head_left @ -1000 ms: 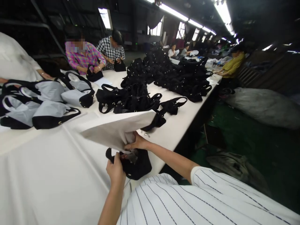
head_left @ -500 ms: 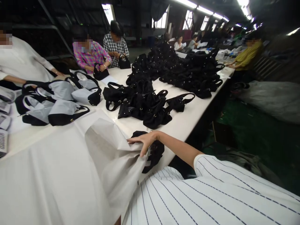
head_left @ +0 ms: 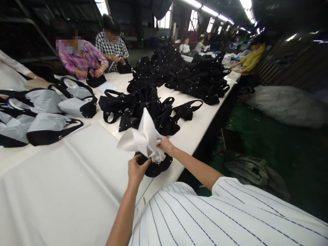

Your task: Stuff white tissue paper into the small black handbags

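Sheet of white nonwoven fabric (head_left: 143,135) was now bunched above black handbag (head_left: 155,169); right hand (head_left: 165,145) fingers pinched the bunch, left hand (head_left: 137,172) fingers gripped the bag's rim over the counter (head_left: 189,143).

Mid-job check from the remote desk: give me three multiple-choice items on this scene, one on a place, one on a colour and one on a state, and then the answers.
1. Where does the black bag lie?
A) On the floor
B) On a chair
C) On the white-topped table

2. What colour is the upper body of the bags at the far left?
A) Pale gray
B) Red
C) Green

3. What state is the white fabric in?
A) Spread flat
B) Bunched up
C) Folded square

Answers:
1. C: the bag rests near the table's edge, with the left hand on it.
2. A: pale gray panels rise above black bases.
3. B: it stands in crumpled peaks at the right hand.
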`<control>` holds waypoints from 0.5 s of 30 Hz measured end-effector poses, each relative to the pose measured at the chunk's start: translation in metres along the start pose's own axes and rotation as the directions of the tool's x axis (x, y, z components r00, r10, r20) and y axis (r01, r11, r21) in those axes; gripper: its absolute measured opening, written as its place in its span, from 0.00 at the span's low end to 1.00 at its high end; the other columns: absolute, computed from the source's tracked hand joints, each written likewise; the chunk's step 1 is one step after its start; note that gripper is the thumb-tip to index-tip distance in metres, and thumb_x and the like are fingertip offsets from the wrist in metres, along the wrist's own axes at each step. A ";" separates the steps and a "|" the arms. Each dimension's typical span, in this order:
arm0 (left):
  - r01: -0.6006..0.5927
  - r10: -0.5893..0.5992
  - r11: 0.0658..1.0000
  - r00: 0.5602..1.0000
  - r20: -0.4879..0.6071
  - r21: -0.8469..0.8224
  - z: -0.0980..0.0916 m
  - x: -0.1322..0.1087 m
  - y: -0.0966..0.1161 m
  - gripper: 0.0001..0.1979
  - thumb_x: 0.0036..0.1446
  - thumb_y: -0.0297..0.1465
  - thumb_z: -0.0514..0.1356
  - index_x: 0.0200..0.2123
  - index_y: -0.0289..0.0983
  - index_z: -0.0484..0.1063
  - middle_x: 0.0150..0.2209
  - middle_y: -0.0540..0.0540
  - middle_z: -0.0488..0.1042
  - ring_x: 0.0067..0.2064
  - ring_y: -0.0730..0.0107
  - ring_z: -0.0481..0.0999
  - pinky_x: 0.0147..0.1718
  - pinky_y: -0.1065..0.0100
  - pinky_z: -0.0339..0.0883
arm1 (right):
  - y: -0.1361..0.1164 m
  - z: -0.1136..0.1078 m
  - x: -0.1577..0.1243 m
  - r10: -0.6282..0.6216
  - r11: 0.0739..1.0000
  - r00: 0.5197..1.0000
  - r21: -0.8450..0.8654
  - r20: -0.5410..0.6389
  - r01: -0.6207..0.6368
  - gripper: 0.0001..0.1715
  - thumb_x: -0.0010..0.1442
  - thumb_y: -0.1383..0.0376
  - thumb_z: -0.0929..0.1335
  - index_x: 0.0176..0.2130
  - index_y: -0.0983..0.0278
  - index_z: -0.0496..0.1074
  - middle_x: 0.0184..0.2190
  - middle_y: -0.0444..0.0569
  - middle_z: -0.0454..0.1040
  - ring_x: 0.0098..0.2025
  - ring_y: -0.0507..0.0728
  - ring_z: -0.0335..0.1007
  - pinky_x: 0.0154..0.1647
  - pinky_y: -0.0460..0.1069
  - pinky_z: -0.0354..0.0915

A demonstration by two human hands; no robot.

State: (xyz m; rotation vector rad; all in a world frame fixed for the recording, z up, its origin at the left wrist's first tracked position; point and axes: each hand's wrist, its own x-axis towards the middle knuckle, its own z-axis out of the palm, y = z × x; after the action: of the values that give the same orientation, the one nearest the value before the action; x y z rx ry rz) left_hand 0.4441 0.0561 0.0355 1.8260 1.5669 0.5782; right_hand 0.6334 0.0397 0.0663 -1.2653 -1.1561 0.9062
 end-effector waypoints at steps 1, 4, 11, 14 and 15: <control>-0.036 0.034 0.996 0.999 0.030 0.087 0.001 0.004 0.003 0.32 0.46 0.34 0.65 0.55 0.33 0.67 0.51 0.35 0.71 0.54 0.50 0.71 0.51 0.58 0.67 | 0.005 -0.007 0.005 0.050 0.996 0.993 0.083 -0.104 -0.041 0.23 0.45 0.61 0.73 0.42 0.66 0.72 0.34 0.46 0.75 0.38 0.57 0.71 0.42 0.52 0.68; -0.143 0.074 0.893 0.982 0.173 0.426 0.006 0.015 0.014 0.36 0.47 0.27 0.61 0.61 0.32 0.59 0.53 0.32 0.68 0.56 0.48 0.69 0.51 0.58 0.66 | 0.015 -0.020 0.009 0.115 0.982 0.964 0.172 -0.241 -0.075 0.24 0.43 0.63 0.74 0.42 0.65 0.72 0.34 0.46 0.76 0.39 0.56 0.71 0.46 0.53 0.68; -0.099 -0.029 0.775 0.981 0.192 0.624 0.014 0.022 0.022 0.21 0.53 0.32 0.54 0.50 0.27 0.69 0.51 0.28 0.70 0.48 0.44 0.75 0.42 0.57 0.68 | 0.015 -0.014 -0.010 -0.130 0.991 0.985 -0.042 -0.110 0.127 0.21 0.45 0.68 0.70 0.42 0.68 0.74 0.33 0.47 0.76 0.37 0.55 0.71 0.43 0.51 0.67; -0.096 -0.046 0.843 0.967 0.249 0.530 0.000 0.019 0.012 0.21 0.53 0.38 0.56 0.46 0.32 0.73 0.45 0.32 0.76 0.46 0.46 0.77 0.41 0.59 0.68 | 0.007 -0.019 -0.016 -0.207 0.977 0.976 -0.058 -0.060 0.204 0.16 0.46 0.70 0.68 0.38 0.69 0.75 0.30 0.46 0.75 0.35 0.54 0.69 0.40 0.48 0.66; -0.086 -0.065 0.864 0.958 0.280 0.496 -0.006 0.017 0.006 0.20 0.52 0.40 0.56 0.44 0.34 0.74 0.43 0.34 0.77 0.46 0.46 0.77 0.41 0.60 0.67 | 0.005 -0.022 -0.018 -0.219 0.975 0.974 -0.062 -0.053 0.216 0.15 0.46 0.70 0.67 0.37 0.69 0.74 0.29 0.45 0.74 0.35 0.53 0.69 0.39 0.48 0.66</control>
State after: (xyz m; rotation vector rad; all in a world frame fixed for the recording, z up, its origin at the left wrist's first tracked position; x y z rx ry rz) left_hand 0.4472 0.0730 0.0421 2.1792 1.5999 -0.1237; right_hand 0.6511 0.0179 0.0601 -1.1755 -1.2526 0.6741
